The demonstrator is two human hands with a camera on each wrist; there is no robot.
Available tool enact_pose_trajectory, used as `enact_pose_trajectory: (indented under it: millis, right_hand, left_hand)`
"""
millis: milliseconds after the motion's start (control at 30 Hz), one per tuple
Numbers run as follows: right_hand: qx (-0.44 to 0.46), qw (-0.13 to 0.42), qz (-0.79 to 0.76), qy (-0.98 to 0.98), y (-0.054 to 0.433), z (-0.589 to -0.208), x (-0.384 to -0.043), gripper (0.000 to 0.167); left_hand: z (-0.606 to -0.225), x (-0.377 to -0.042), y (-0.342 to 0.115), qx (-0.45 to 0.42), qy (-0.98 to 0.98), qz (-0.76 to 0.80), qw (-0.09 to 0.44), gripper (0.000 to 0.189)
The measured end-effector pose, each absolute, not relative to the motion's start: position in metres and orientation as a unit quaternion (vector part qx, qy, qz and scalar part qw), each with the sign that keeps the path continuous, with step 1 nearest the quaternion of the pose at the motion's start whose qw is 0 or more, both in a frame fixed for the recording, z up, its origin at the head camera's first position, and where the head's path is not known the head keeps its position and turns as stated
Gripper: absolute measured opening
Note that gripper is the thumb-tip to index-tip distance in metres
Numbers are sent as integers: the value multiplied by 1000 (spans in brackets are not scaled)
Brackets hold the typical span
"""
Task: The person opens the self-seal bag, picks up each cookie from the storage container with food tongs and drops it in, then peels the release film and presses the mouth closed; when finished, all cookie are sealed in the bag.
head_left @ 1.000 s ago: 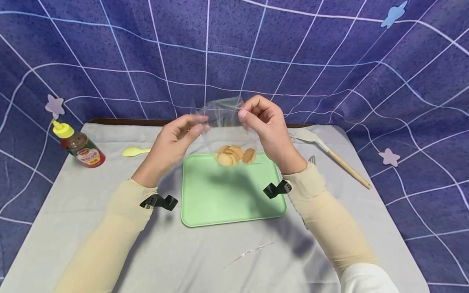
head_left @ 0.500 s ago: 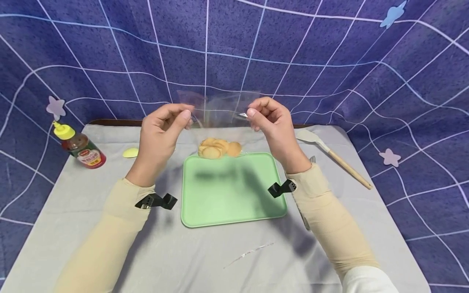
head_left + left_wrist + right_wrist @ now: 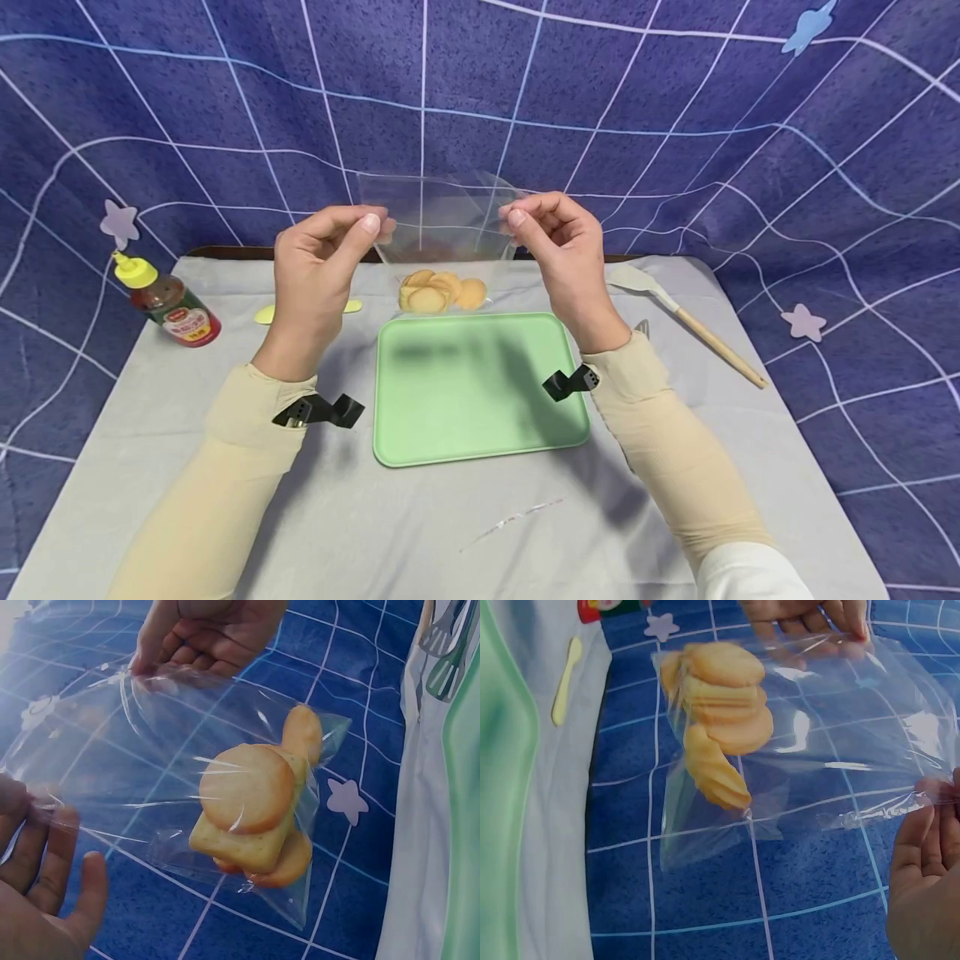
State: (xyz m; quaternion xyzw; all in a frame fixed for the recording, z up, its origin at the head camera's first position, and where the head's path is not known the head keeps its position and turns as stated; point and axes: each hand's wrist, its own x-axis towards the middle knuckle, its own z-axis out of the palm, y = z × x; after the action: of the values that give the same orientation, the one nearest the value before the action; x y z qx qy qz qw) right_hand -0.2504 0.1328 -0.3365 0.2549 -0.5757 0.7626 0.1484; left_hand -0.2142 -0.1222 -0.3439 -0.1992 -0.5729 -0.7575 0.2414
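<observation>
A clear plastic bag (image 3: 450, 212) hangs between my two hands above the far edge of the green tray (image 3: 480, 392). Several golden cookies (image 3: 427, 292) lie bunched at its bottom; round ones (image 3: 247, 787) show in the left wrist view, and a ridged one (image 3: 712, 769) shows in the right wrist view. With thumb and fingers my left hand (image 3: 318, 275) pinches the bag's left side near the top. My right hand (image 3: 566, 258) pinches the opposite side at about the same height. The bag is spread wide and flat between them.
At the left stands a red sauce bottle (image 3: 176, 308) with a yellow cap. A yellow spoon (image 3: 352, 306) lies partly behind my left hand. A spatula (image 3: 697, 329) with a wooden handle lies on the right. A thin clear strip (image 3: 513, 522) lies in front of the tray.
My hands have moved apart, mostly the left one leftward and up, stretching the bag wider. The cookies have shifted left and farther back, from over the tray to beyond its far edge.
</observation>
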Motion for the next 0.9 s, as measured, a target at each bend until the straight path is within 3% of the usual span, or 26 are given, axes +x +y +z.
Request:
enact_pose_trajectory:
  millis: [300,400,600,900]
  right_hand:
    - [267,182,773,-546,130,-341,-254,22]
    - [290,200,754,-555,131,-343,-255,21]
    - [329,213,720,-574,133,-345,-255,9]
    - [329,199,699,-602,135,-344,-253,20]
  left_hand:
    - [-349,-217,-122,-182,-568,-755,272,23]
    - [-350,-217,-123,-192,-555,-762,274,25]
    - [-350,-213,-127,-225,-611,-700,293,11]
    - [-350,-211,-128,-226,-657,-648,312,25]
